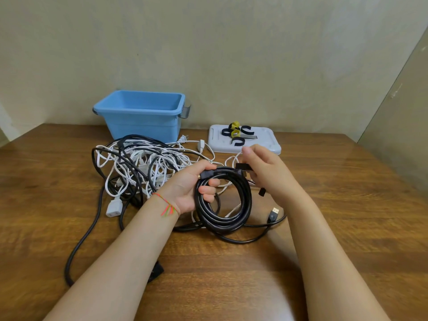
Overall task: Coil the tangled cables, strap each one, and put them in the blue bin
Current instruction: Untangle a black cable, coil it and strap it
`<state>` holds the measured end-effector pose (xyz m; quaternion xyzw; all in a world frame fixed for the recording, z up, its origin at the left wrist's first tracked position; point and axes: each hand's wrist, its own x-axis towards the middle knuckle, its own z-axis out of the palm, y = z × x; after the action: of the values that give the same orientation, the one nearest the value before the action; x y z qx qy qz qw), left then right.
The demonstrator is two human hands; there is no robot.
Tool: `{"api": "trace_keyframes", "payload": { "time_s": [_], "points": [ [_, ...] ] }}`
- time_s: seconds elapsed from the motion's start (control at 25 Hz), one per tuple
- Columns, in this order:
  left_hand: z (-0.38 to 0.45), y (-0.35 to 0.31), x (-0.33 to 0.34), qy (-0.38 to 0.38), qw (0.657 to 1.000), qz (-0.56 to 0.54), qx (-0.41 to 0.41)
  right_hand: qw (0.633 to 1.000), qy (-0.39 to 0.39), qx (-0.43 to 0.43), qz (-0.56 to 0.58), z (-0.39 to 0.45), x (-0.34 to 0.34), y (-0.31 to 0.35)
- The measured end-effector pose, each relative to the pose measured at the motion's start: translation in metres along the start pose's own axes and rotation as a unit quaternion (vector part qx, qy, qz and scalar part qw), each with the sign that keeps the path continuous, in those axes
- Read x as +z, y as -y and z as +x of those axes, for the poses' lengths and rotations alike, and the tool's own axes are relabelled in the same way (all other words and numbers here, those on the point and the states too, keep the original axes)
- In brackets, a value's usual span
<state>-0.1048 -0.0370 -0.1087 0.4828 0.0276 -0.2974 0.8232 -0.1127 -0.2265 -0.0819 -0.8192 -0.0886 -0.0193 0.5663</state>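
My left hand grips a coiled black cable at its top, holding the loops upright above the table. My right hand pinches a black strap at the top of that coil; the strap's loose end hangs down by my right wrist. Behind my left hand lies a tangle of white and black cables. The blue bin stands at the back of the table, with nothing visible inside.
A white tray at the back right holds several black and yellow straps. A black cable with a USB plug trails under the coil. A thick black cord runs toward the front left. The wooden table meets a wall behind.
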Motion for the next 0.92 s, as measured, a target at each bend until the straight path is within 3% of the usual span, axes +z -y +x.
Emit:
{"api": "trace_keyframes", "payload": {
  "time_s": [0.16, 0.24, 0.44, 0.72, 0.92],
  "points": [
    [0.001, 0.001, 0.002, -0.036, 0.999, -0.004, 0.001, 0.993, 0.112, -0.012, -0.043, -0.008, -0.003, 0.008],
    [0.001, 0.0, 0.001, -0.042, 0.999, -0.012, 0.0, 0.988, 0.133, -0.012, -0.075, -0.008, -0.002, 0.01],
    [0.001, 0.0, 0.0, -0.046, 0.999, -0.022, -0.004, 0.985, 0.132, -0.036, -0.107, -0.013, -0.001, 0.015],
    [-0.005, -0.001, 0.007, -0.075, 0.997, -0.022, 0.008, 0.995, 0.087, -0.045, 0.035, -0.014, -0.003, 0.018],
    [-0.007, -0.002, 0.009, -0.078, 0.996, -0.028, 0.013, 0.995, 0.087, -0.056, -0.015, -0.014, -0.006, 0.017]
  ]
}}
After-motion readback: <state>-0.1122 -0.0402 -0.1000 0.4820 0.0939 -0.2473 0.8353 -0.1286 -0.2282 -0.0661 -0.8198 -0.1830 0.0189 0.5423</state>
